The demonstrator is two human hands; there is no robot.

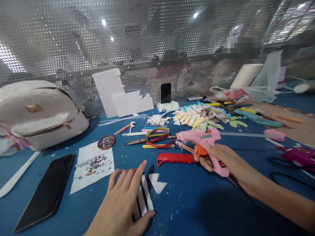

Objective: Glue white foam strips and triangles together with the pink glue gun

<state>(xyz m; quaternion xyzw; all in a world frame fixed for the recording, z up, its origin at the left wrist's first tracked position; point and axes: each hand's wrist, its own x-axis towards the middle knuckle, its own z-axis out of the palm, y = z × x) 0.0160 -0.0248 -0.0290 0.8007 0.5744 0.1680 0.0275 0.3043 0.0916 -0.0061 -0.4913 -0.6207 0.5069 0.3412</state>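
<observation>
My right hand [211,155] is wrapped round the handle of a pink hot glue gun [197,137], with a finger at its orange trigger. The gun's nozzle points left, and a long clear glue stick [243,134] sticks out of its back. My left hand [125,193] holds a small black-and-white striped piece [145,196] against the blue table, thumb at its near edge and fingers along its far side; part of it is hidden under the palm. A notched white scrap [157,183] lies just right of the piece. Beneath the glue gun is a red-handled cutter [174,158].
Scissors [147,139] lie among several pens. At left are a black phone [46,190], a paper sheet [94,164] with glitter bits, a round glitter dish [106,142] and a white backpack [39,114]. Foam scraps [199,116] and a purple glue gun [299,155] are at right.
</observation>
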